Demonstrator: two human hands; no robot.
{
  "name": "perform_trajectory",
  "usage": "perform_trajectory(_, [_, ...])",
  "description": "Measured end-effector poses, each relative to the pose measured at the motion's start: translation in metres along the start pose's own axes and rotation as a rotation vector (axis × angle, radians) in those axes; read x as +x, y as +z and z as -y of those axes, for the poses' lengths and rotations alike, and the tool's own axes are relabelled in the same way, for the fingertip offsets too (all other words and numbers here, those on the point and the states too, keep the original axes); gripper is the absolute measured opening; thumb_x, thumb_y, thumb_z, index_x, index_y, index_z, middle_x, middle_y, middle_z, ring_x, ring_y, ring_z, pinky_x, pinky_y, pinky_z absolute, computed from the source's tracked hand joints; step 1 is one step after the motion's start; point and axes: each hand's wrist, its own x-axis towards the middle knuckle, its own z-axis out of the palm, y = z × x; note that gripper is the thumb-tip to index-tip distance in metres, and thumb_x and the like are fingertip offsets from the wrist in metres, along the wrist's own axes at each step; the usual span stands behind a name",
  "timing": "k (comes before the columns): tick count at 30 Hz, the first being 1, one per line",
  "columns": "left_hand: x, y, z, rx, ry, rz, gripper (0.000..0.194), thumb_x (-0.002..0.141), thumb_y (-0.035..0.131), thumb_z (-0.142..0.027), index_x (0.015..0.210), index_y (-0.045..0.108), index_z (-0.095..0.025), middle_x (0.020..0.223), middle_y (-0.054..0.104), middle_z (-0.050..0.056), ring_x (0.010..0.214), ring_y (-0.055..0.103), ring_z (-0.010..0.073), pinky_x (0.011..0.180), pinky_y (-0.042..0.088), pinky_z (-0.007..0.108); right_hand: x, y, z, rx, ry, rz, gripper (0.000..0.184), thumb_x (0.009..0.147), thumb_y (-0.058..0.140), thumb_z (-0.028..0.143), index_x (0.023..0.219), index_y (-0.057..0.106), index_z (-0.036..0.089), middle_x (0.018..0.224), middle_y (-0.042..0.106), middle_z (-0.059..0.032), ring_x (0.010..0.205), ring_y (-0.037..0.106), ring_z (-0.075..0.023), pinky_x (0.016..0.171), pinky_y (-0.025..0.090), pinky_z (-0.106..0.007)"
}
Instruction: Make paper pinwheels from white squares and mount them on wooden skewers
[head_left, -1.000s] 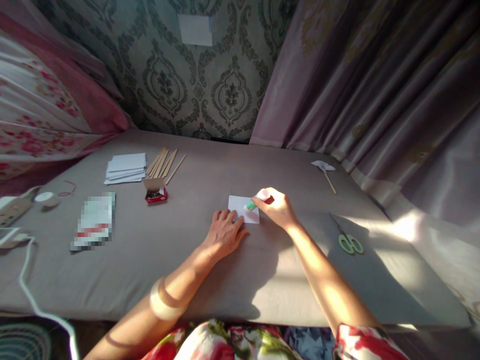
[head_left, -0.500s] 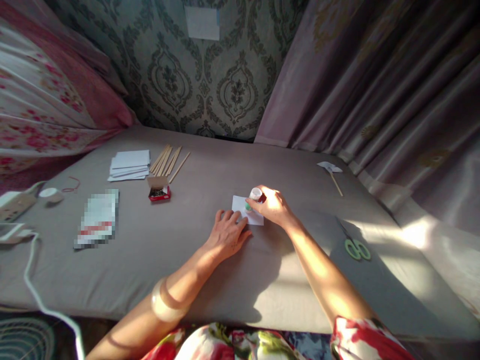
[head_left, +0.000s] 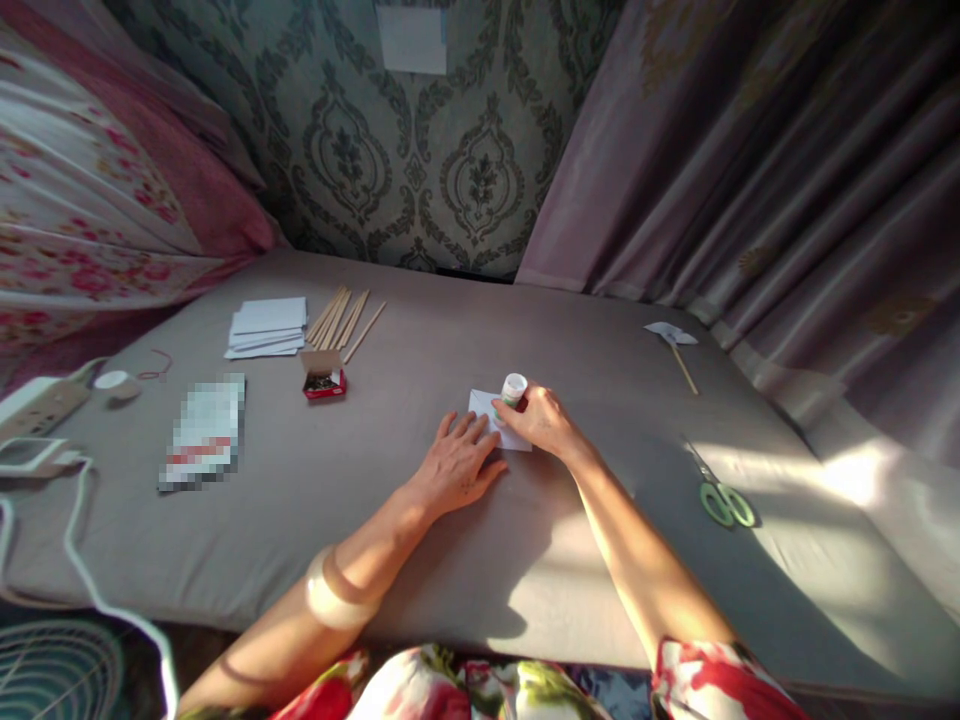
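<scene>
A small square of white paper [head_left: 516, 441] with a faint crease lies flat on the grey cloth in front of me. Palm down, my left hand [head_left: 459, 462] rests at the paper's lower left, fingers spread over its edge. My right hand [head_left: 551, 420] wraps round what looks like a white and green glue stick [head_left: 514, 388], white end up. Its lower end meets the paper and is partly hidden by my thumb.
Back left are a paper stack [head_left: 267, 328], several wooden sticks [head_left: 337, 318] and a red box [head_left: 324, 384] of small metal pieces. A blurred packet [head_left: 202, 435] and power strip [head_left: 46, 410] lie left. Rightward are a paper pinwheel [head_left: 673, 335] and green-handled scissors [head_left: 726, 502].
My right hand and the glue stick have shifted slightly left over the paper. My left hand stays in place. The whole view has turned a little.
</scene>
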Motion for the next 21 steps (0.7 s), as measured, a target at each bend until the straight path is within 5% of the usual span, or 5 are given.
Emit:
perform_trajectory(11, [0.0, 0.0, 0.001, 0.023, -0.004, 0.0, 0.04, 0.091, 0.041, -0.047, 0.116, 0.057, -0.021, 0.132, 0.052, 0.014, 0.124, 0.046, 0.03, 0.106, 0.026, 0.055, -0.001, -0.009, -0.007, 0.037, 0.026, 0.056, 0.022, 0.075, 0.056, 0.037, 0.063, 0.055, 0.018, 0.057, 0.059, -0.0012, 0.056, 0.057, -0.0145, 0.051, 0.037, -0.021])
perform_trajectory(21, [0.0, 0.0, 0.003, -0.008, 0.006, 0.006, 0.04, 0.092, 0.04, -0.046, 0.12, 0.056, -0.023, 0.134, 0.05, 0.014, 0.125, 0.044, 0.031, 0.103, 0.027, 0.057, -0.001, -0.01, -0.015, 0.188, 0.084, -0.045, 0.027, 0.076, 0.054, 0.038, 0.072, 0.064, 0.014, 0.059, 0.063, -0.0029, 0.058, 0.059, -0.016, 0.054, 0.042, -0.023])
